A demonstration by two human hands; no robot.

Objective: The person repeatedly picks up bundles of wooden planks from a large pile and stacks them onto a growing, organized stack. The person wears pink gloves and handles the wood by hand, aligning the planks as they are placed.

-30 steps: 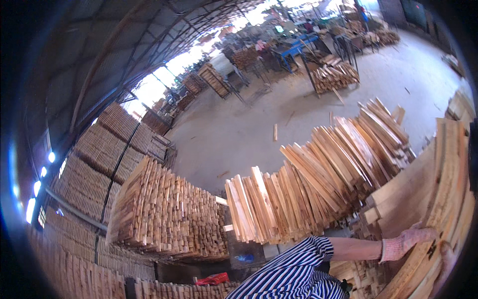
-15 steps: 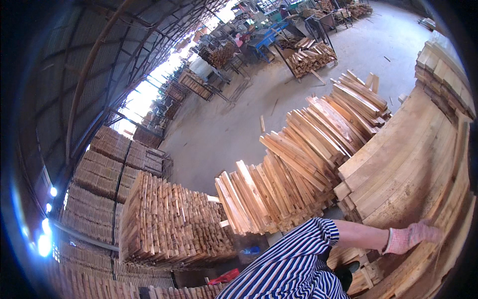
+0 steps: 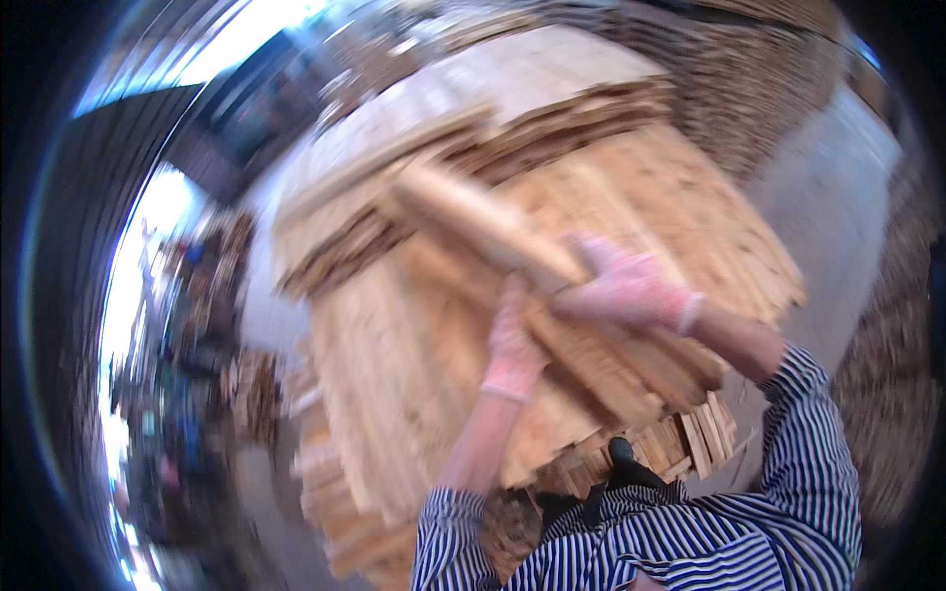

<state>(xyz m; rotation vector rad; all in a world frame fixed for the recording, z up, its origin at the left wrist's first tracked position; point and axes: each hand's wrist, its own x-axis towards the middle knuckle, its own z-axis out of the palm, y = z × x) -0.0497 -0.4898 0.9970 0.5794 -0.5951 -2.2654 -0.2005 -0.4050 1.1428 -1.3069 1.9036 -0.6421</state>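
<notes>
Two gloved hands bore on one long wooden plank (image 3: 473, 222), which lay raised above a broad stack of planks (image 3: 414, 394) and slanted away to the upper left. The right hand (image 3: 631, 291), in a pale pink glove, was closed around the near end of that plank, its grip wrapped over the top edge, likely because the end gives the best leverage on a long piece. The left hand (image 3: 512, 345), gloved alike, lay along the underside a little farther in; motion blur hid whether its fingers were curled round the wood or only pressed flat against it, so I cannot tell its grip. Both striped sleeves (image 3: 680, 542) came up from the lower edge. Beneath, the stack's boards lay flat and side by side, with short offcut ends (image 3: 690, 443) jutting at the near corner. Past the stack stretched a pale concrete floor (image 3: 847, 217), and further piles of timber (image 3: 749, 69) lined the far side, blurred.
</notes>
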